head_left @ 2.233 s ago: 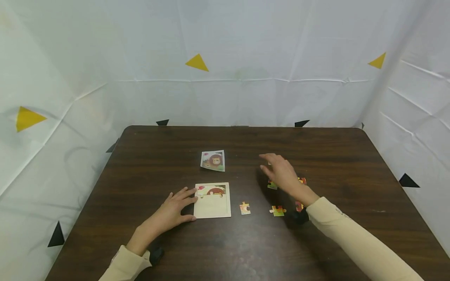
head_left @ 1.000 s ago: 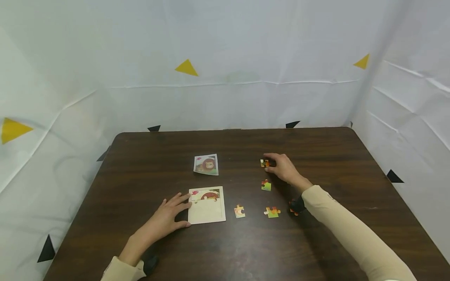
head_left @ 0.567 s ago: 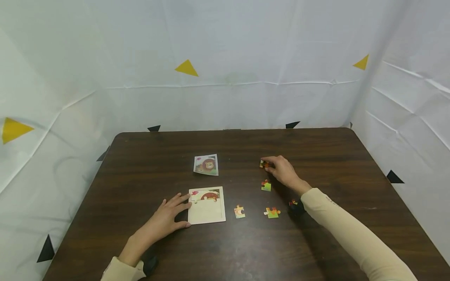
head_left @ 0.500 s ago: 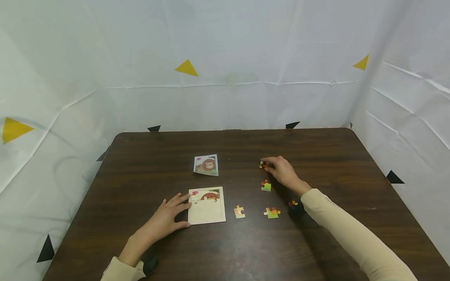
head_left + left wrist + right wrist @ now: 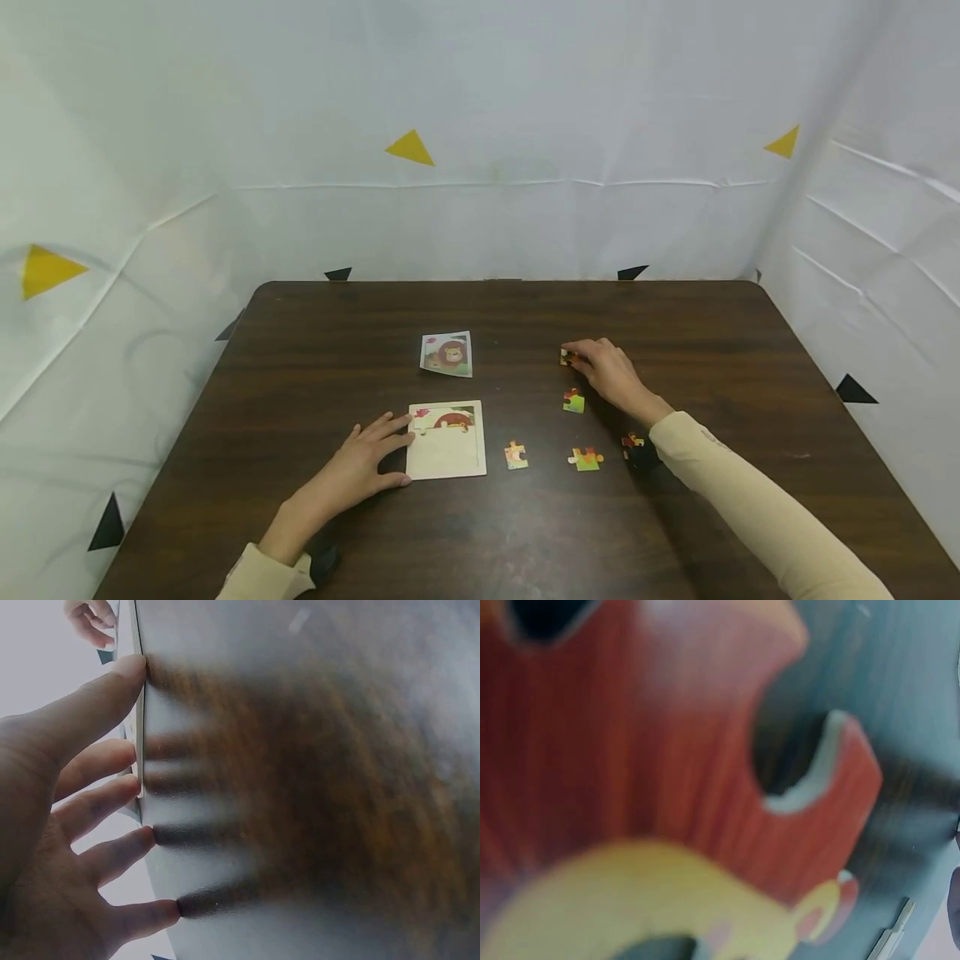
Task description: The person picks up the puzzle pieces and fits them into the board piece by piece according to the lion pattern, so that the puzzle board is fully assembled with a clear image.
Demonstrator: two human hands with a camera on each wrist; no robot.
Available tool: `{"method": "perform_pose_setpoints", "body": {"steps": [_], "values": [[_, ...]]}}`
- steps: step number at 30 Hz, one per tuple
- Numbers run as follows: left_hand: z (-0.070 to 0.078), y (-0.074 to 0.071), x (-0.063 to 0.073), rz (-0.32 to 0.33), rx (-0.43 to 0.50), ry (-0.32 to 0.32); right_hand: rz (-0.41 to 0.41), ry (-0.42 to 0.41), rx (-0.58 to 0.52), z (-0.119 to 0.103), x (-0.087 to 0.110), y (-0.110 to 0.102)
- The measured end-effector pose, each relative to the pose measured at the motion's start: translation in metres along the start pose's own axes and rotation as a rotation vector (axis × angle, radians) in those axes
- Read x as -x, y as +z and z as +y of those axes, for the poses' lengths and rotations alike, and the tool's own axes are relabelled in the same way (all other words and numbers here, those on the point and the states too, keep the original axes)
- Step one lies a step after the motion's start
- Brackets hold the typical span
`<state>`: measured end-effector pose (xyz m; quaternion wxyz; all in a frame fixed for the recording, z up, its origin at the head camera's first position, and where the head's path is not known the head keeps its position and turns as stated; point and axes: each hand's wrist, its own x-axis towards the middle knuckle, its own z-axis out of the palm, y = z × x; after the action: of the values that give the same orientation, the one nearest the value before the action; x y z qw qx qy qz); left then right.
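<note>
My left hand (image 5: 366, 460) lies with spread fingers at the left edge of the square puzzle board (image 5: 446, 458). In the left wrist view its thumb and two fingers touch the board's edge, while the other fingertips rest on the table. Assembled pieces fill the board's top strip; the lower part is bare. Farther off, my right hand (image 5: 611, 375) pinches a small puzzle piece (image 5: 565, 357) between thumb and fingers, partly hidden by them. A red and yellow puzzle piece (image 5: 667, 735) lies by the right wrist and looms large in the right wrist view.
A green and red puzzle piece (image 5: 573, 401) lies just nearer than the right hand. Another green piece (image 5: 587, 459) and a pale piece (image 5: 516, 456) lie right of the board. Beyond the board sits a lion picture card (image 5: 447, 354) on the dark wooden table (image 5: 450, 542).
My right hand has come down from above the pieces onto the far one and now pinches it, drawing it slightly nearer. The left hand stays at the board. The head view has shifted slightly.
</note>
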<state>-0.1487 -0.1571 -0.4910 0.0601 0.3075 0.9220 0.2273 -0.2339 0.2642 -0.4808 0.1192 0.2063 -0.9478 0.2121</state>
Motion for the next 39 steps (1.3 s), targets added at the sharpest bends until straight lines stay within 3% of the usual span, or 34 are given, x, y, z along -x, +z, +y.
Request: {"method": "perform_pose_setpoints", "body": {"steps": [13, 24, 31, 39], "values": [[-0.002, 0.002, -0.001, -0.007, -0.001, -0.009, -0.021, 0.025, -0.148, 0.003, -0.003, 0.002], [-0.001, -0.001, 0.0, -0.008, 0.004, -0.009, 0.007, 0.064, -0.268, -0.002, -0.004, -0.001], [-0.003, 0.0, -0.005, -0.035, -0.019, -0.033, 0.005, 0.057, -0.3, -0.025, -0.004, 0.0], [-0.006, 0.001, -0.003, -0.04, -0.023, -0.041, -0.024, -0.036, -0.287, -0.068, -0.001, 0.019]]}}
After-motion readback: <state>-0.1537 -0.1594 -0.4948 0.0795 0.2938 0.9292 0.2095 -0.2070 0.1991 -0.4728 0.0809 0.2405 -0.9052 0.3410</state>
